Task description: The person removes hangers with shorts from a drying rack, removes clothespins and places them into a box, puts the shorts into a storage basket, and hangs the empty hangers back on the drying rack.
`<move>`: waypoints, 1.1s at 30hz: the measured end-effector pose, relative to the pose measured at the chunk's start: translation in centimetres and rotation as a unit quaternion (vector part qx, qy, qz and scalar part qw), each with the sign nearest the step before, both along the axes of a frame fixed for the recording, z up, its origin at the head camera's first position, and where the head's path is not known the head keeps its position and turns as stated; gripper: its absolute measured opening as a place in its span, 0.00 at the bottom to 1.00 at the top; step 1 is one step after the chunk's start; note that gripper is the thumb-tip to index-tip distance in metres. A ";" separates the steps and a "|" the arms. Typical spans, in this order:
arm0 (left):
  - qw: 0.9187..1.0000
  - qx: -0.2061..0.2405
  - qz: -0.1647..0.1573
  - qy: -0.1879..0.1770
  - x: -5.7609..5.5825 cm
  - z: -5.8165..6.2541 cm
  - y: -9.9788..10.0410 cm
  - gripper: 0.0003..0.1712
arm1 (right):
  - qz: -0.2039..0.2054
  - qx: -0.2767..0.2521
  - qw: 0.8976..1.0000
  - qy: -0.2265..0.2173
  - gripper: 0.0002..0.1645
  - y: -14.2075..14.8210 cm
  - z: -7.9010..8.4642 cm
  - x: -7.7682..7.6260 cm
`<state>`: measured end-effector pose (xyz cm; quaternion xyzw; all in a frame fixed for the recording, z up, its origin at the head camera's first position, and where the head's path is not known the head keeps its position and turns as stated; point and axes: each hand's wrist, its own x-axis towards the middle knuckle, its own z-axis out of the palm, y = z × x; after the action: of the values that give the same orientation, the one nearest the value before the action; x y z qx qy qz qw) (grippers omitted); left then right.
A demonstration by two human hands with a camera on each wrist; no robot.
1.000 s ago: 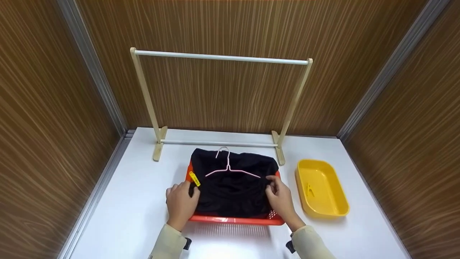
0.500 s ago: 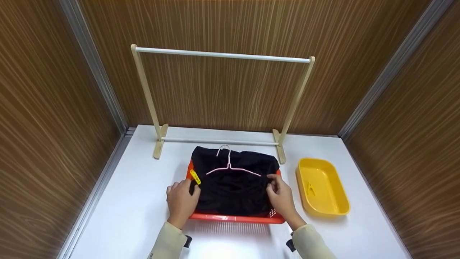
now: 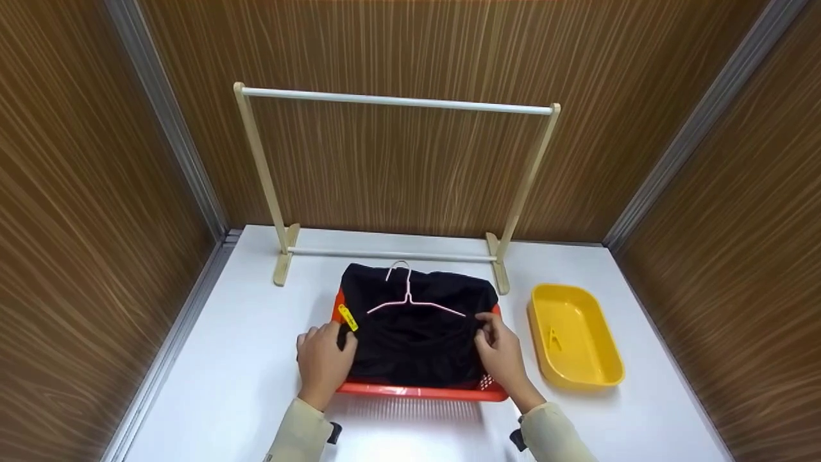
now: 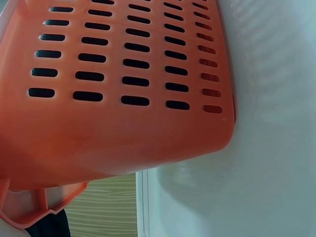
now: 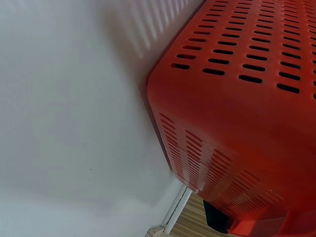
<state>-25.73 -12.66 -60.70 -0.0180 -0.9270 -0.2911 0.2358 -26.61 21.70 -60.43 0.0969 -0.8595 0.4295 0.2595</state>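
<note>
A black garment [image 3: 417, 356] lay in and over the red basket [image 3: 410, 391], a pink hanger [image 3: 408, 300] against it toward twelve o'clock. The left hand [image 3: 324, 362] gripped cloth at eight o'clock; the right hand [image 3: 503, 356] pinched cloth at four. Farther out, at three, stood a yellow tray [image 3: 587, 340].

Pale beige sleeves [image 3: 294, 433], small black wrist-worn pieces [image 3: 335, 433], two bare hands [image 3: 322, 360]
</note>
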 end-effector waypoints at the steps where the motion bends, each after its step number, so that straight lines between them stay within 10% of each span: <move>1: 1.000 0.000 0.000 0.001 0.0 0.0 0.0 0.12 | 0.001 -0.001 1.000 0.001 0.18 0.0 0.0 0.0; 33: 1.000 -0.004 -0.001 0.017 -0.1 -0.3 -0.1 0.13 | -0.005 -0.009 1.000 -0.007 0.18 0.0 -0.1 0.0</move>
<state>-25.85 -12.73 -61.03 -0.0250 -0.9240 -0.2878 0.2506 -26.61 21.71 -60.55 0.0876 -0.8579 0.4363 0.2567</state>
